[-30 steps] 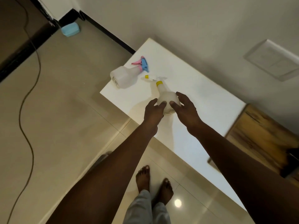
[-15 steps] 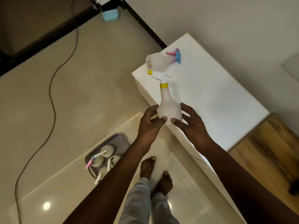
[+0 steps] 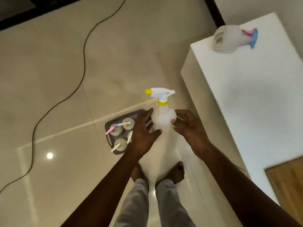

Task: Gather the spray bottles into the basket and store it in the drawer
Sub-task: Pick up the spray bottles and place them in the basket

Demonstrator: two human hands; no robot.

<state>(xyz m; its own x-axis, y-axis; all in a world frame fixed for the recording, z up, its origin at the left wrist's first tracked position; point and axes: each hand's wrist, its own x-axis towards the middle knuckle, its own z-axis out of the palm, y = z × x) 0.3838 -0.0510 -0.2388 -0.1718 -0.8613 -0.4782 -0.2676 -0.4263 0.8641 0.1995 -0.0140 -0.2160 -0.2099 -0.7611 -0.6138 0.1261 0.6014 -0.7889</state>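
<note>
You have swung away from the white tabletop (image 3: pixel 255 99); a second ago the bottle stood on it between your hands, now the tabletop sits off to your right and the floor fills the view.

The grey basket (image 3: pixel 109 136), unseen a second ago, is in full sight on the floor by your feet. It holds at least three spray bottles upright, partly hidden behind your left forearm.

The yellow-capped spray bottle (image 3: pixel 163 119) is off the tabletop and in the air, just above and right of the basket. Judged from this, the carry is nearly over; lowering it into the basket comes next.

One bottle remains: the pink-and-blue spray bottle (image 3: pixel 229 40) lies on its side near the tabletop's corner, well apart from you. The task is not finished; the drawer is not visible.

Your left hand (image 3: pixel 144 133) and right hand (image 3: pixel 188 126) grip the bottle's round body from either side, fingers (image 3: pixel 148 113) curled against it.

The bottle's long axis is upright, base toward you, trigger head on top. Its yellow nozzle (image 3: pixel 148 91) points to your left.
</note>
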